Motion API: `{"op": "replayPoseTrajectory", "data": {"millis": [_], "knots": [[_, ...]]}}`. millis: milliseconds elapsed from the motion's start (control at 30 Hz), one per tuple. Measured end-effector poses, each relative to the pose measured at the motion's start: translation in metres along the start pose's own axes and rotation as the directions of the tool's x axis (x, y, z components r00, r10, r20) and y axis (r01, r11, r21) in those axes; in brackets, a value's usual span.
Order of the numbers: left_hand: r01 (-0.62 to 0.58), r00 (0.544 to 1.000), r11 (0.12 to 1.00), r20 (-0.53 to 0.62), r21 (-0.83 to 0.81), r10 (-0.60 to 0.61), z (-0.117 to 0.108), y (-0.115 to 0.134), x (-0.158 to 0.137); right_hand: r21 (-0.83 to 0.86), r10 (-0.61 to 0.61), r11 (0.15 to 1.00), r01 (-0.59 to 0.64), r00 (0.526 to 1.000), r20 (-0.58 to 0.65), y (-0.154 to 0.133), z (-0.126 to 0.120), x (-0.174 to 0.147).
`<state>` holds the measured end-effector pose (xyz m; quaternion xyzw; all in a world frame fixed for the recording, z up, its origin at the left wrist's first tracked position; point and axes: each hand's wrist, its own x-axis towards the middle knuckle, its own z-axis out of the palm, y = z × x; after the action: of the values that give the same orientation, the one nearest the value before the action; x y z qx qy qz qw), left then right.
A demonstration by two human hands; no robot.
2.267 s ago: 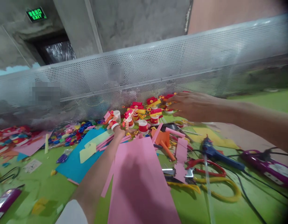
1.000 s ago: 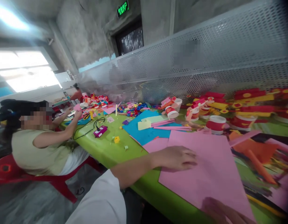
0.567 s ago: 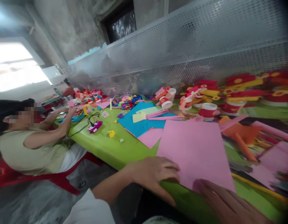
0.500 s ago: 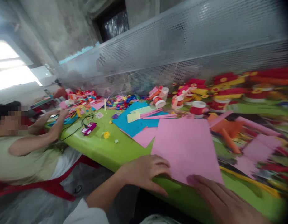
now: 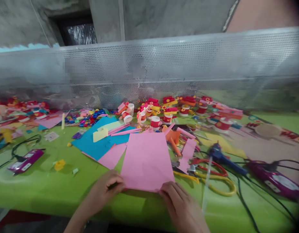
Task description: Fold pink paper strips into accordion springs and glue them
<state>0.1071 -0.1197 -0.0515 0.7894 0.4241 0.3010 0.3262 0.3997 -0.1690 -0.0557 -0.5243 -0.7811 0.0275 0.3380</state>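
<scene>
Gripping the pink sheet by its near corners, both hands at the desk edge.
Sheet position: flat on the green desk, directly in front of the person. Left hand: fingers pinched on the near left corner. Right hand: thumb and fingers closed on the near right corner. Progress: the face shows no crease; a thin darker band along the near edge may be a fold just started, so most of the sheet appears unworked. Change from half a second earlier: the left hand, then spread beside the corner, now pinches it; the seated co-worker is out of view.
</scene>
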Motion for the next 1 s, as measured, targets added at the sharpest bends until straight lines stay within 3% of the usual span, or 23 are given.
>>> {"op": "replayPoseTrajectory", "data": {"millis": [233,333,467,767,1000], "knots": [[0.074,0.995,0.997,-0.073,0.028,-0.072,0.000,-0.001,-0.003,-0.049,-0.052,0.998,0.048,0.996,-0.075,-0.003,-0.005,0.001],[0.091,0.992,0.996,-0.085,0.014,-0.090,-0.005,0.002,-0.005,-0.106,-0.078,0.991,0.076,0.997,-0.018,-0.008,-0.019,0.002],[0.083,0.988,0.996,-0.128,-0.013,-0.084,-0.010,0.007,-0.005,-0.160,-0.026,0.987,0.029,0.999,0.020,-0.008,-0.034,0.005],[0.136,0.989,0.991,-0.062,-0.009,-0.136,-0.024,0.017,-0.010,-0.198,0.110,0.978,-0.063,0.966,0.234,0.002,-0.043,0.012],[0.238,0.961,0.971,-0.152,0.016,-0.233,-0.017,0.025,-0.013,-0.339,0.160,0.938,-0.077,0.961,0.226,0.012,-0.038,0.013]]}}
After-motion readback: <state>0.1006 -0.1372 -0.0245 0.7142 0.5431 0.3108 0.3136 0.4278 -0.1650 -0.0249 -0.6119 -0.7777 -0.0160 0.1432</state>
